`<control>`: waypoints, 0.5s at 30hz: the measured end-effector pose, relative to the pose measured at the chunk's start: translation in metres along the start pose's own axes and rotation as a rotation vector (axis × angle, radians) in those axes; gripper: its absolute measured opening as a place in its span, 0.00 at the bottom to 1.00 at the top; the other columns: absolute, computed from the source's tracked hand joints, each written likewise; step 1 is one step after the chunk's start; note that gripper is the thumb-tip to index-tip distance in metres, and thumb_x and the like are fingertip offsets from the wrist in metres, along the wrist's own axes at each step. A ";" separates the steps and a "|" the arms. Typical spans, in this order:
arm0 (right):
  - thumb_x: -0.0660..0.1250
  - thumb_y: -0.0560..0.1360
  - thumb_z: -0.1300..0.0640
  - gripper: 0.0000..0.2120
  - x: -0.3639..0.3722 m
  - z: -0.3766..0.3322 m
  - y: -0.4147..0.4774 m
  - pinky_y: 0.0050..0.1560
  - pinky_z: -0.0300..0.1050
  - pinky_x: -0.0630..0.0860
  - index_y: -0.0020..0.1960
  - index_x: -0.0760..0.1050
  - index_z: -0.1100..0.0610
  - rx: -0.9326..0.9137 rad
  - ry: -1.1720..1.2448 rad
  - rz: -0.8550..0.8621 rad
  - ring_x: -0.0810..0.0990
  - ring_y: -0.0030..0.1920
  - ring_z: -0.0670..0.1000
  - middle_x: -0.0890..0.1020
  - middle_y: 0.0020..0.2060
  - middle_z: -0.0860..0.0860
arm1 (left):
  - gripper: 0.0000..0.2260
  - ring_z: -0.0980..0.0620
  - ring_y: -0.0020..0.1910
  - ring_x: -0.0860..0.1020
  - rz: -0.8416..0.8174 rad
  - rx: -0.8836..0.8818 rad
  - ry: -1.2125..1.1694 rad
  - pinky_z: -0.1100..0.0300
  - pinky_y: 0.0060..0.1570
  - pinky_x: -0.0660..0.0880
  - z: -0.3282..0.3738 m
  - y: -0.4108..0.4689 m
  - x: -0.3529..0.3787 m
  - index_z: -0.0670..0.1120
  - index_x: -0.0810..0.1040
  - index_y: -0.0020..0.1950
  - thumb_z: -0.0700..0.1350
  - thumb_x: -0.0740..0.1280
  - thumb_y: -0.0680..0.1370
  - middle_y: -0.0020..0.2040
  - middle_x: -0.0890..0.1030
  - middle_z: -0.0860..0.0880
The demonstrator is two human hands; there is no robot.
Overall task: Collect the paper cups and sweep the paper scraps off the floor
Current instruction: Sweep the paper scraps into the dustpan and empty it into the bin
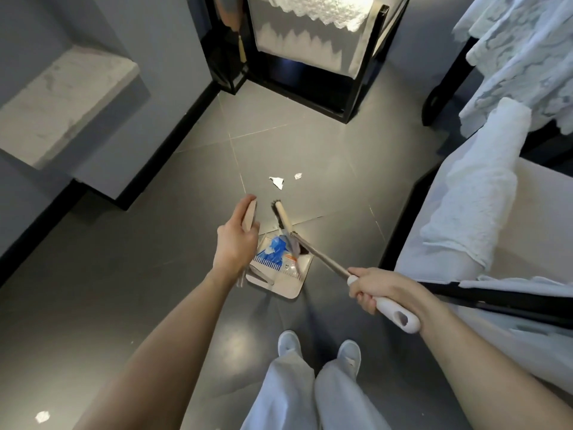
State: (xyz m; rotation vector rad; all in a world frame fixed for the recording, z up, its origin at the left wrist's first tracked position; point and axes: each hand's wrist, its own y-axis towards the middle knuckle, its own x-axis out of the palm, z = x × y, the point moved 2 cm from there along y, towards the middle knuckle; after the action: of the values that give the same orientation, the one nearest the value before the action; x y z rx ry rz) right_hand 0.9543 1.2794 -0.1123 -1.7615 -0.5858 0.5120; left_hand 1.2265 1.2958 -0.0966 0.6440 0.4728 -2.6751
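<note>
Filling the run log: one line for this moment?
left hand: holds dustpan handle | right hand: holds broom | scraps: two ahead, unswept

Both forearms are bare, no sleeves showing. The person wears loose pale blue-grey trousers and light, plain slip-on shoes with rounded toes.

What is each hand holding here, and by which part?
The left hand grips the dustpan by the top of its upright handle. The right hand grips the broom by the white grip at the pole's end.
</note>
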 end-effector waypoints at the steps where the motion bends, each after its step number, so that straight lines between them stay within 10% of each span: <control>1: 0.58 0.75 0.69 0.30 -0.002 -0.004 -0.005 0.19 0.34 0.65 0.73 0.62 0.49 0.011 0.032 -0.018 0.66 0.19 0.43 0.71 0.21 0.51 | 0.20 0.60 0.31 0.77 0.010 0.002 -0.014 0.67 0.29 0.75 0.001 0.001 0.000 0.63 0.69 0.64 0.40 0.62 0.79 0.45 0.77 0.59; 15: 0.56 0.77 0.70 0.24 -0.057 -0.097 -0.038 0.17 0.32 0.62 0.72 0.62 0.56 -0.165 -0.017 0.029 0.64 0.18 0.43 0.69 0.21 0.50 | 0.20 0.53 0.37 0.78 0.093 -0.044 -0.012 0.58 0.37 0.79 -0.004 -0.009 -0.025 0.69 0.68 0.61 0.44 0.63 0.79 0.48 0.77 0.60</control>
State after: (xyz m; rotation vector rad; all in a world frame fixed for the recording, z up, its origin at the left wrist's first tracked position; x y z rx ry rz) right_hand 0.9648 1.1794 -0.0491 -1.9257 -0.6299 0.5107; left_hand 1.2450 1.3118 -0.0856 0.6213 0.4847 -2.5727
